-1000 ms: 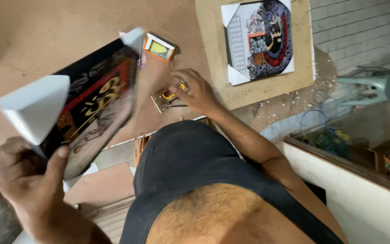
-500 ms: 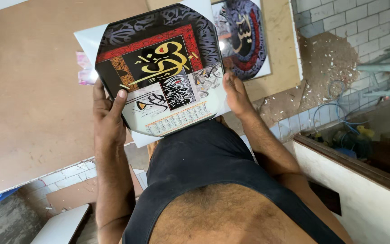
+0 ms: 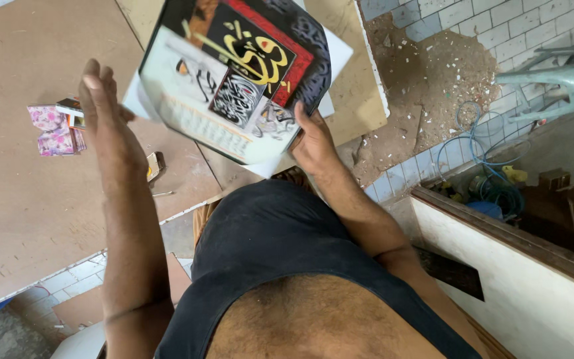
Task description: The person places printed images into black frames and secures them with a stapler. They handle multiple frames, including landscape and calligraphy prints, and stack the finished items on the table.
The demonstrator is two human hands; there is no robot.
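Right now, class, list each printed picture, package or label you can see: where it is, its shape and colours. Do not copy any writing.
Printed picture: top centre, gripped at its lower edge by the right hand; octagonal, black with red, gold and white panels.
Small packets: on the brown board, beyond the open left hand; squarish, pink floral, one with orange.
No screens or signs visible.

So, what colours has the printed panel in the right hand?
The printed panel is mostly black, with red, gold and a white lower part; the head view shows it.
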